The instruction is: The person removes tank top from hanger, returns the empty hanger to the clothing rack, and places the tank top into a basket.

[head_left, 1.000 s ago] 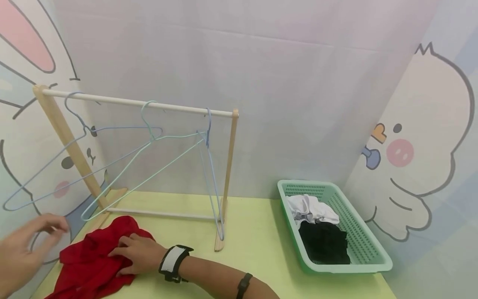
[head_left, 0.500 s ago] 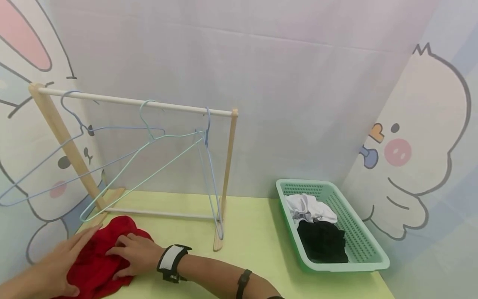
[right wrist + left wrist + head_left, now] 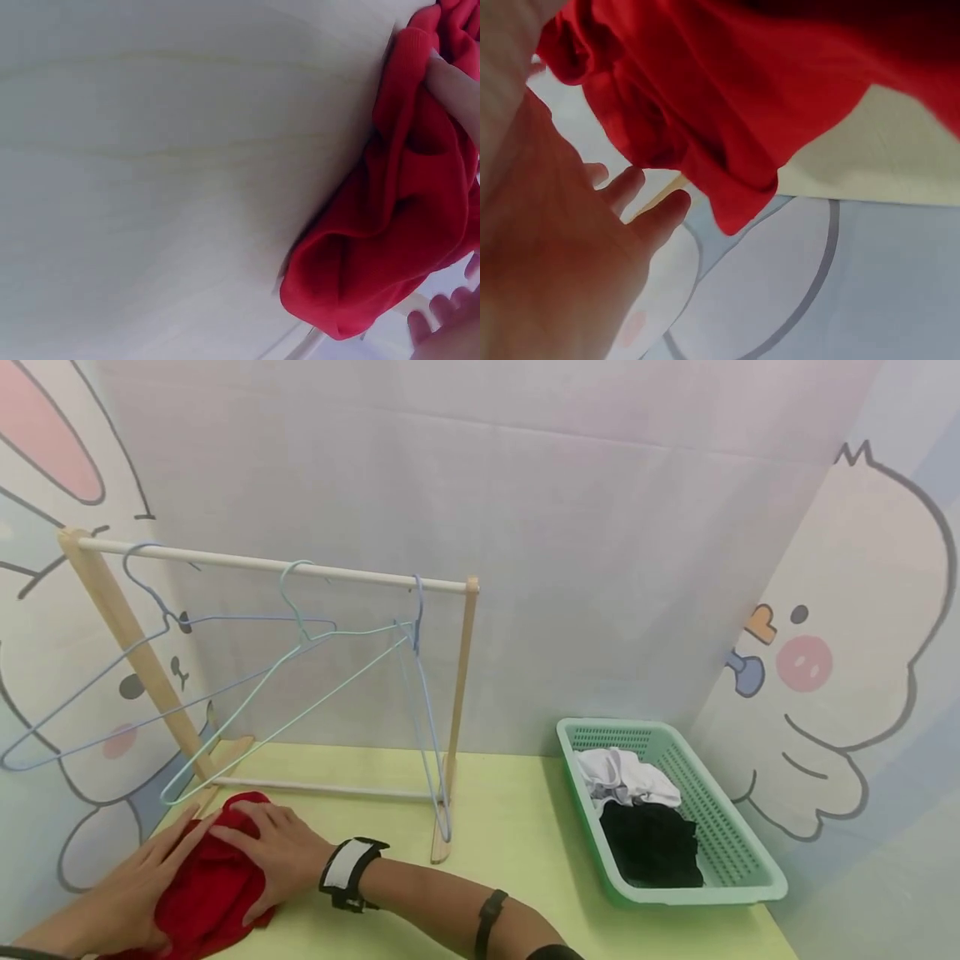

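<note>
A crumpled red cloth garment (image 3: 213, 885) lies on the table at the lower left of the head view, between my two hands. My left hand (image 3: 135, 889) is at its left side, fingers extended along the fabric. From the right, my right hand (image 3: 288, 856) rests on the garment with fingers reaching over its top and thumb apart. In the left wrist view the left hand (image 3: 562, 247) has its fingers spread beside the hanging red fabric (image 3: 727, 97). In the right wrist view a digit (image 3: 456, 94) touches a fold of the red fabric (image 3: 375, 217).
Behind the garment stands a wooden rack (image 3: 461, 693) carrying blue hangers (image 3: 82, 689) and a mint hanger (image 3: 243, 697). A green basket (image 3: 731, 827) at right holds a white cloth (image 3: 626, 777) and a black cloth (image 3: 652, 843). The table (image 3: 510, 860) is yellow.
My left hand has come in from the left, off the table, onto the garment's side. The right hand has shifted slightly and spread its thumb. The garment is bunched narrower between them.
</note>
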A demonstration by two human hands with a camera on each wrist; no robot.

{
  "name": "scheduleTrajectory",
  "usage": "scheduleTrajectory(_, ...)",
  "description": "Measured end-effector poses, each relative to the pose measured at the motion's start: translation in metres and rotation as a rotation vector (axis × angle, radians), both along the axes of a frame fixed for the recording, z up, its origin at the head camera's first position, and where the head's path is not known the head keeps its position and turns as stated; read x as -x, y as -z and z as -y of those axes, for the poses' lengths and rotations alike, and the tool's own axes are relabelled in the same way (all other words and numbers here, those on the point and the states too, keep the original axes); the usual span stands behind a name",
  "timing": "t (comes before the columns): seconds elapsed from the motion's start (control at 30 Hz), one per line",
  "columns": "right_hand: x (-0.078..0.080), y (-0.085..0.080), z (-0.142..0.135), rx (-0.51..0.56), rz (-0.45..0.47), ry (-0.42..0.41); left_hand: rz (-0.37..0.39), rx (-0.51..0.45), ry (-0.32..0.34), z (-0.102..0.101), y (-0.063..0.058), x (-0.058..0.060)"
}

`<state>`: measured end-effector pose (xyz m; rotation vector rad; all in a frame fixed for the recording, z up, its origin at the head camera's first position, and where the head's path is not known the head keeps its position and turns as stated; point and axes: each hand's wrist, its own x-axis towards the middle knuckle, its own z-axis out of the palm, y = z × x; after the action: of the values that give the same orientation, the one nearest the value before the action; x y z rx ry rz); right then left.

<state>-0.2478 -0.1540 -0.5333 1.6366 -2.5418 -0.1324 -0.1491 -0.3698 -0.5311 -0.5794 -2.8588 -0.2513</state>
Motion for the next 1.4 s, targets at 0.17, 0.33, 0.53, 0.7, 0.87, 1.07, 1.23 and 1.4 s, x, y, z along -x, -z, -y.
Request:
scheduleTrajectory(0.17,0.002,0.006,0.006,-0.055,0.018,0.115,0.093,-0.048,-0.016,0.001,0.000,0.006)
scheduleTrajectory(0.33,0.006,0.010,0.010,-0.099,0.172,0.189,0.175,-0.086,-0.010,0.002,-0.003,0.010)
scheduleTrajectory(0.53,0.008,0.013,0.014,-0.120,0.319,0.235,0.320,-0.112,-0.039,0.002,-0.005,0.017)
scheduleTrajectory(0.7,0.008,0.014,0.015,-0.138,0.322,0.245,0.391,-0.155,-0.040,0.003,-0.002,0.021)
scheduleTrajectory(0.87,0.009,0.016,0.015,-0.161,0.311,0.255,0.457,-0.218,-0.013,0.005,0.004,0.029)
scheduleTrajectory(1.07,0.010,0.013,0.013,-0.166,0.309,0.227,0.520,-0.226,-0.003,0.006,0.006,0.034)
scheduleTrajectory(1.23,0.009,0.013,0.013,-0.163,0.319,0.214,0.524,-0.242,0.008,0.004,0.004,0.031)
scheduleTrajectory(1.4,0.005,0.013,0.011,-0.142,0.353,0.203,0.563,-0.237,-0.051,-0.004,0.000,0.030)
